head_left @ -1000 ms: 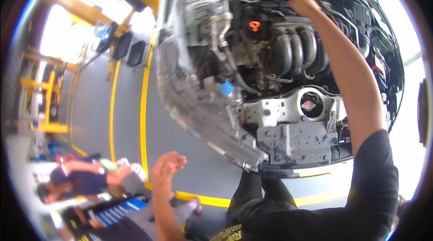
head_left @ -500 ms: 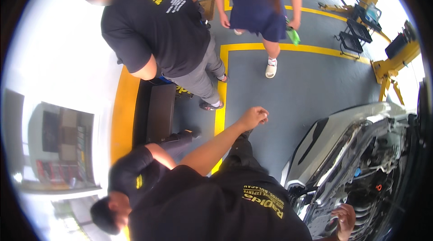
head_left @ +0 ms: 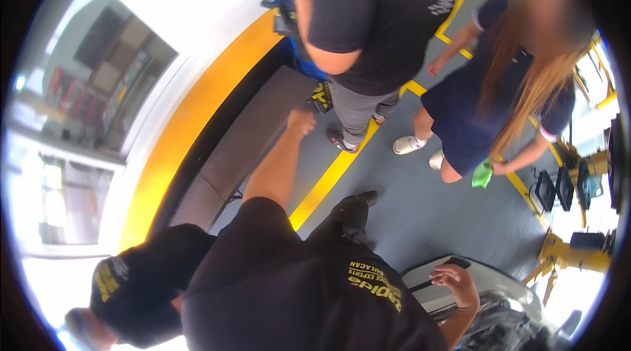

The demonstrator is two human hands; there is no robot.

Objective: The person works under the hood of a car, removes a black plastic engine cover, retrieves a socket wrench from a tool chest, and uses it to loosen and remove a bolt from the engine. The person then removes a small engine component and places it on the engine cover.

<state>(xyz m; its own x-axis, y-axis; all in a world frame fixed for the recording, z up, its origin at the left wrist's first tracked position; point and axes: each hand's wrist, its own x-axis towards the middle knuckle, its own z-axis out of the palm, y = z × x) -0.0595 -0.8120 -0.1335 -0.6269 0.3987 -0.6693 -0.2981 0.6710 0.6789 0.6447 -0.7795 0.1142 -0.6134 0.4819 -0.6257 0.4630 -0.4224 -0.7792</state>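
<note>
My left hand [head_left: 302,123] is stretched out ahead with the fingers curled in, and nothing shows in it. It appears over the far end of a long brown bench [head_left: 227,134], apart from it as far as I can see. My right hand [head_left: 457,283] is raised at the lower right, its fingers partly spread and bent, holding nothing. Behind that hand lies a light-coloured car [head_left: 430,279] with its engine bay [head_left: 503,321] exposed; I see no contact between them.
A person in a black shirt [head_left: 374,16] stands ahead by the bench. Another in a navy dress [head_left: 470,111] holds a green item [head_left: 482,174]. A third person [head_left: 148,285] is close at my left. A yellow lift post [head_left: 565,252] and black trays [head_left: 552,190] stand right; yellow lines [head_left: 335,177] mark the floor.
My view has turned left, bringing the bench into sight and the car lower. My left hand now appears over the bench. My right hand shows higher, with its fingers more extended. The navy-dressed person appears nearer.
</note>
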